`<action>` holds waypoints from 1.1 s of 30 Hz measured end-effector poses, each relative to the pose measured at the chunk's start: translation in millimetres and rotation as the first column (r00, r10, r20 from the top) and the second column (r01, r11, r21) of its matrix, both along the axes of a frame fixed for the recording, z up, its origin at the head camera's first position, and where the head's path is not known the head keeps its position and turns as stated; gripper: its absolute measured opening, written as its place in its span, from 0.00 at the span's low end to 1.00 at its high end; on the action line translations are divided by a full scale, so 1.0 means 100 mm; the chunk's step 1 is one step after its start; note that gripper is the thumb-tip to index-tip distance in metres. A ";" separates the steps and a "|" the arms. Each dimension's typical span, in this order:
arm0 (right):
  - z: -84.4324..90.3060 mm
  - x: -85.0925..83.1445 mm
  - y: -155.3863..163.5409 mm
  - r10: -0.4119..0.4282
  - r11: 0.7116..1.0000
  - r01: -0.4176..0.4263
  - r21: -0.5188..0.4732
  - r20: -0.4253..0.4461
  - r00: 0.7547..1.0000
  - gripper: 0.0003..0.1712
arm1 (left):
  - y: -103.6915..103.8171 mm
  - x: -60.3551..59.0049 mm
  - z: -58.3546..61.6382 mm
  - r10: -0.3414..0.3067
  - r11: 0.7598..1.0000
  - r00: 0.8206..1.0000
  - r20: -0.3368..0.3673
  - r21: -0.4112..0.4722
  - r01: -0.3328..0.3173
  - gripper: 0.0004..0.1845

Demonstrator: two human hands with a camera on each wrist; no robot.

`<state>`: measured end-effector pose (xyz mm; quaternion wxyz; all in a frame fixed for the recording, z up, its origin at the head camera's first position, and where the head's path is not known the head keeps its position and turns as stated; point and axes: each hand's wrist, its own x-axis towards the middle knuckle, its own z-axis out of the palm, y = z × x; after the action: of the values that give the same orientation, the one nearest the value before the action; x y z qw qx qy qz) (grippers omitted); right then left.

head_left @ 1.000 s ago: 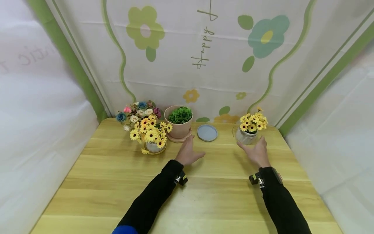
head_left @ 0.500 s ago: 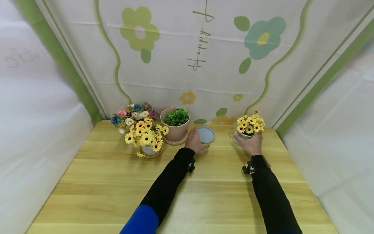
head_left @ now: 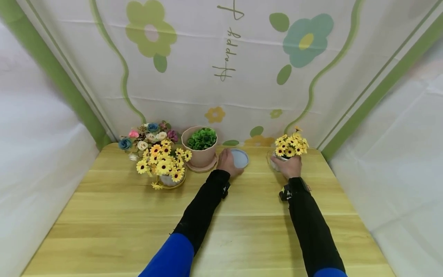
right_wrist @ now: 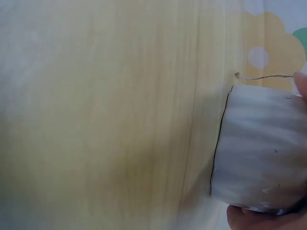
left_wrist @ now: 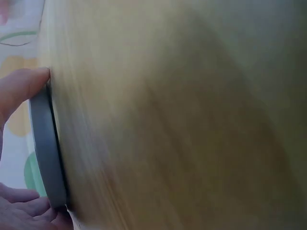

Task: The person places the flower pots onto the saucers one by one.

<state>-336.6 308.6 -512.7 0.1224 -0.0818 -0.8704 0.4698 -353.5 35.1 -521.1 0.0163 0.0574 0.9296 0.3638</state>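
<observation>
Grey-blue saucer (head_left: 239, 158) lies flat on the wooden desk (head_left: 221, 231), back row, just right of the pink pot with green plant (head_left: 200, 148). Left hand (head_left: 226, 163) sits on its near-left rim; the left wrist view shows the fingers (left_wrist: 21, 86) curled onto the saucer edge (left_wrist: 45, 143), thumb and fingertips at two points of the rim, so it's gripped. Saucer is round, no long axis, face up.

Right hand (head_left: 288, 167) wraps the small pale pot of yellow daisies (head_left: 290, 148) from the near side, fingers closed on the pot wall (right_wrist: 261, 143). Pot stands upright, axis vertical, blooms up, base on the desk as far as the right wrist view shows.

Saucer lies well to the left of the daisy pot; bare desk between them. Each hand is on its own item.

Further left: larger daisy pot (head_left: 164, 165), mixed rose bunch (head_left: 147, 134).
</observation>
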 end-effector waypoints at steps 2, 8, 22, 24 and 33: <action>-0.02 -0.02 0.01 0.002 1.000 -0.002 0.015 -0.005 1.000 0.65 | 0.00 -0.01 -0.01 -0.003 1.000 1.000 0.012 0.004 0.003 0.53; 0.05 -0.01 -0.01 0.030 0.999 -0.029 0.037 -0.013 0.999 0.64 | -0.04 0.02 0.09 -0.013 1.000 1.000 0.023 0.009 0.013 0.54; 0.00 0.03 -0.03 0.032 0.999 -0.031 0.030 -0.004 0.999 0.62 | -0.25 0.34 0.17 -0.157 0.987 0.987 0.042 0.037 0.156 0.60; -0.01 0.02 -0.02 0.038 0.999 -0.037 0.024 -0.030 0.999 0.61 | -0.32 0.44 0.21 -0.187 0.982 0.982 0.036 0.042 0.185 0.61; -0.01 0.00 0.00 0.048 0.999 -0.047 0.020 -0.061 0.997 0.62 | -0.66 0.97 0.40 -0.254 0.964 0.967 0.002 0.081 0.253 0.60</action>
<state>-336.9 308.3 -514.2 0.1389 -0.0454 -0.8723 0.4666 -257.0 -30.6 -480.7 0.0663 0.1739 0.8992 0.3959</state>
